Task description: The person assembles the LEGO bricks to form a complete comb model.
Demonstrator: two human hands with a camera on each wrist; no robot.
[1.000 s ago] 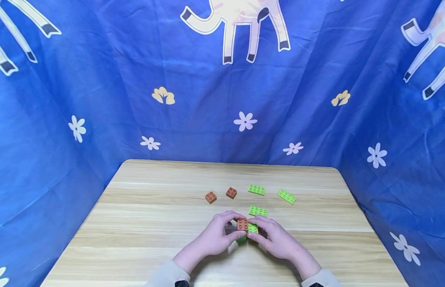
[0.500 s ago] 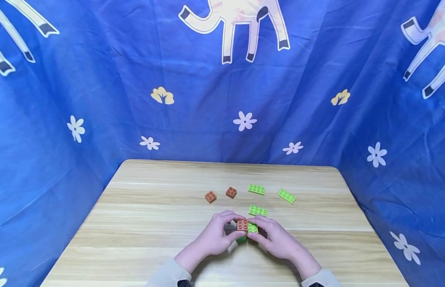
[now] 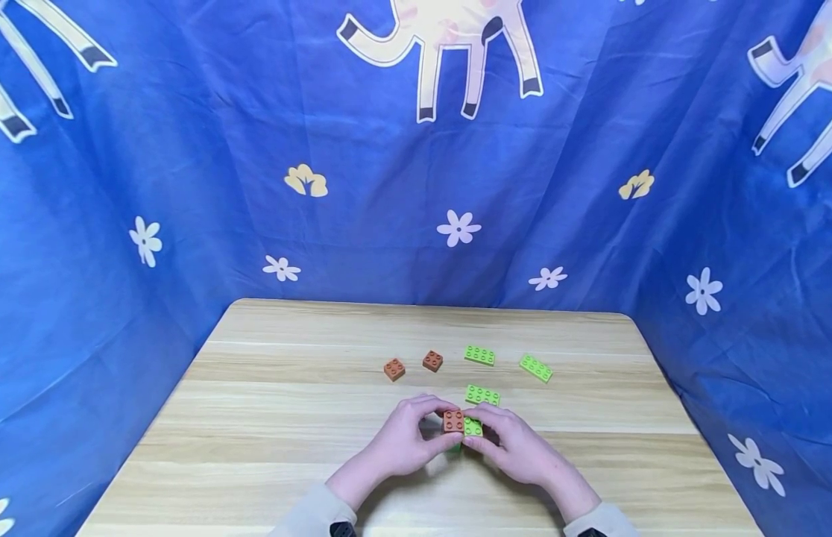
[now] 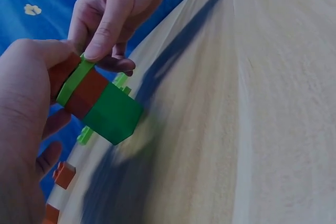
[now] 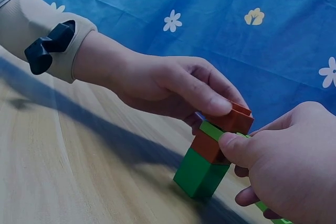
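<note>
Between the two hands stands a small upright stack of toy building bricks. A dark green block (image 5: 202, 174) forms its bottom, with a reddish-brown brick (image 5: 206, 148) above. A thin lime green plate (image 3: 473, 427) lies over that and juts out to the right. On the plate's left end sits another reddish-brown brick (image 3: 453, 421). My left hand (image 3: 411, 440) pinches this top brick between thumb and fingers. My right hand (image 3: 517, 447) pinches the plate's jutting end, hiding part of it. Whether the top brick is fully pressed down cannot be told.
Behind the hands lie two loose brown bricks, one on the left (image 3: 394, 369) and another brown brick (image 3: 432, 361) beside it. Lime plates lie at the back (image 3: 479, 355), a further plate (image 3: 536, 368) to the right and a nearer plate (image 3: 483, 394). A blue curtain (image 3: 389, 261) surrounds the wooden table (image 3: 268, 418).
Both hands keep their hold on the stack. Slightly less of the dark green block shows below the left thumb now; otherwise things stay as they were.
</note>
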